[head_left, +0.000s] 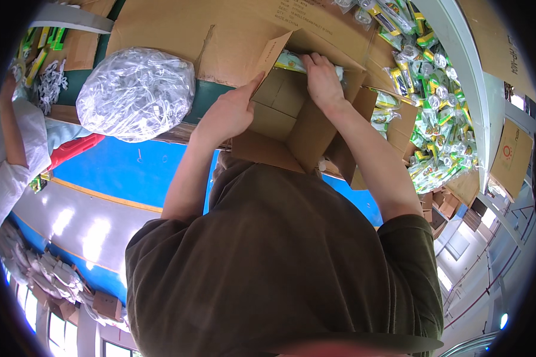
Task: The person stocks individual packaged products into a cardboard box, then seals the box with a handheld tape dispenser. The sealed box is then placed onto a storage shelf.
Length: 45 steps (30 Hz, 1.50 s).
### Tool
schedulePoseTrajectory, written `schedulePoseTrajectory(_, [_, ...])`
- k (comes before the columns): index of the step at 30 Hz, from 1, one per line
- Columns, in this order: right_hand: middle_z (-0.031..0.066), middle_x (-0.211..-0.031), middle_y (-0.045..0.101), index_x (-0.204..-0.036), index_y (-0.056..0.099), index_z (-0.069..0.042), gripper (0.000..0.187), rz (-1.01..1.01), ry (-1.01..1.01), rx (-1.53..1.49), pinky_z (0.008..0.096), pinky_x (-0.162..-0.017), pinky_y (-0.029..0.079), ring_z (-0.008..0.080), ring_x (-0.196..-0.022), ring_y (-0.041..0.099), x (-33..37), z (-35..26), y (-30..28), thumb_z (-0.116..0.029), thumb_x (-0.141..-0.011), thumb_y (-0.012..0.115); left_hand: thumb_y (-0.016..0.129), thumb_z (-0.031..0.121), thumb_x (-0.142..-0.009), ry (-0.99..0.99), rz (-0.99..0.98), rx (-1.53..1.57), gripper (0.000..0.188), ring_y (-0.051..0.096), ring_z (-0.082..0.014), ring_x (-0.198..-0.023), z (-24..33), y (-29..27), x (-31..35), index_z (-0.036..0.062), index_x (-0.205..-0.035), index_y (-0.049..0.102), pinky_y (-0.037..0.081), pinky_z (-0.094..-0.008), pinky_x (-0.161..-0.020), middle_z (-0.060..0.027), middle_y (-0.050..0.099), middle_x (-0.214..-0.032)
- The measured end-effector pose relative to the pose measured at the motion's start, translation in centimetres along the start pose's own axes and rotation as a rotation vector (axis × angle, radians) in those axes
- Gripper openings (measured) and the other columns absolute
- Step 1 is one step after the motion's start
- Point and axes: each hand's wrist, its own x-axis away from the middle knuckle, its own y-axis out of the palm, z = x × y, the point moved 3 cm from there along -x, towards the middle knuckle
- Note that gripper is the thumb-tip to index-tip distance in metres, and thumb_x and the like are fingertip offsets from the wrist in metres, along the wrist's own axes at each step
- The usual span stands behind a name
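Note:
An open cardboard box (271,124) stands in front of me, its flaps spread and much of its inside bare. My left hand (229,113) grips the raised left flap (275,52), index finger stretched along its edge. Over the far side of the box reaches my right hand (324,82), its bent fingers closed on a green-and-white plastic packet (290,60) lying along the far inner wall. Part of that packet is hidden behind the hand, and its contents cannot be made out.
Left of the box sits a big clear bag of white coiled cables (136,95). Many green-and-yellow packets (432,101) are heaped at the right. A flattened cardboard sheet (178,30) covers the table behind. Another person's arm (12,125) shows at the far left, near white cables (52,86).

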Motion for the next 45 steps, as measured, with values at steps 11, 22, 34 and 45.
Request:
schedulePoseTrajectory(11, [0.0182,-0.116,0.052,-0.113,0.057,0.001,0.027,-0.324,0.099,0.217,0.0402,-0.085,0.054,0.0319,-0.101,0.063,-2.0,-0.9,2.9,-0.009,-0.088,0.053,0.047,0.01,-0.09,0.07,0.115,0.249,0.056,0.045,-0.0357,-0.13,-1.7,3.4,-0.5,0.0037,-0.144,0.031,0.036,-0.0397,-0.108,-0.0213,0.041,-0.144])
schedulePoseTrajectory(22, [0.0215,-0.105,0.062,-0.11,0.051,0.0,0.025,-0.196,-0.126,0.371,0.0374,-0.064,0.057,0.0309,-0.078,0.07,-3.2,-1.2,3.6,-0.01,-0.088,0.05,0.046,0.01,-0.086,0.07,0.18,0.225,0.059,0.042,-0.0422,-0.129,-1.2,3.4,0.2,0.0036,-0.143,0.031,0.036,-0.0437,-0.107,-0.0247,0.041,-0.141])
schedulePoseTrajectory(34, [0.0091,-0.093,0.054,-0.1,0.057,-0.005,0.019,0.142,-0.358,0.269,0.0331,-0.054,0.056,0.0202,-0.073,0.067,-4.5,0.7,2.4,-0.012,-0.082,0.054,0.058,0.015,-0.088,-0.04,0.069,0.398,0.066,0.053,-0.0335,-0.123,0.1,3.4,0.0,0.0066,-0.147,0.031,0.048,-0.0361,-0.094,-0.0216,0.044,-0.142])
schedulePoseTrajectory(45, [0.0067,-0.088,0.065,-0.11,0.061,-0.001,0.021,0.448,0.504,-1.122,0.0301,-0.07,0.055,0.0165,-0.086,0.065,-6.8,9.9,-9.5,-0.01,-0.091,0.058,0.047,0.004,-0.091,-0.01,0.485,0.287,0.047,0.057,-0.0489,-0.1,-0.1,0.2,2.0,-0.0005,-0.138,0.042,0.049,-0.0479,-0.083,-0.031,0.06,-0.111])
